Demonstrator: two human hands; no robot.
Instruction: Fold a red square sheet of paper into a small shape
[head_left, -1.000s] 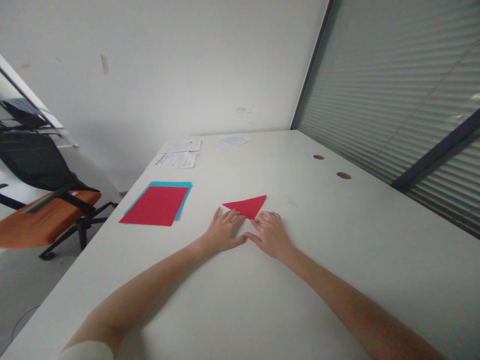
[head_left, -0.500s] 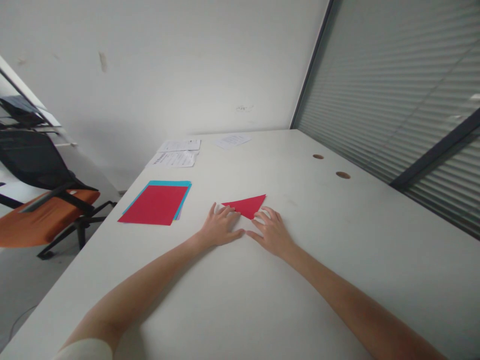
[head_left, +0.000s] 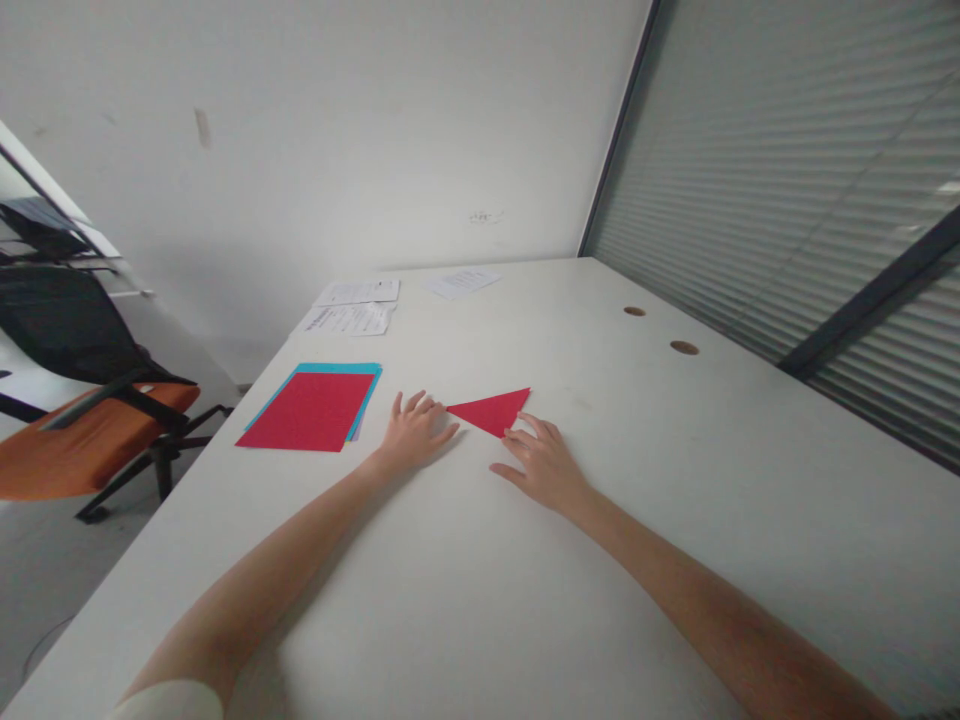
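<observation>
A red paper triangle (head_left: 492, 410), apparently a folded sheet, lies flat on the white table (head_left: 480, 580) in front of me. My left hand (head_left: 415, 430) rests at the triangle's left tip with its fingers spread; whether a fingertip touches the tip is hard to see. On the triangle's lower right edge lie the fingertips of my right hand (head_left: 541, 460), its thumb apart on the table. Left of my hands sits a stack of coloured paper with a red sheet (head_left: 311, 410) on top and blue sheets (head_left: 337, 368) showing beneath.
Printed papers (head_left: 349, 318) lie at the far left of the table, with another printed sheet (head_left: 465, 283) by the wall. Two round holes (head_left: 684, 348) pierce the tabletop near the blinds (head_left: 765, 180). An office chair (head_left: 97, 410) with an orange seat stands left.
My left hand has slid left along the triangle to its left tip, uncovering the lower left edge. My right hand and the triangle have hardly moved.
</observation>
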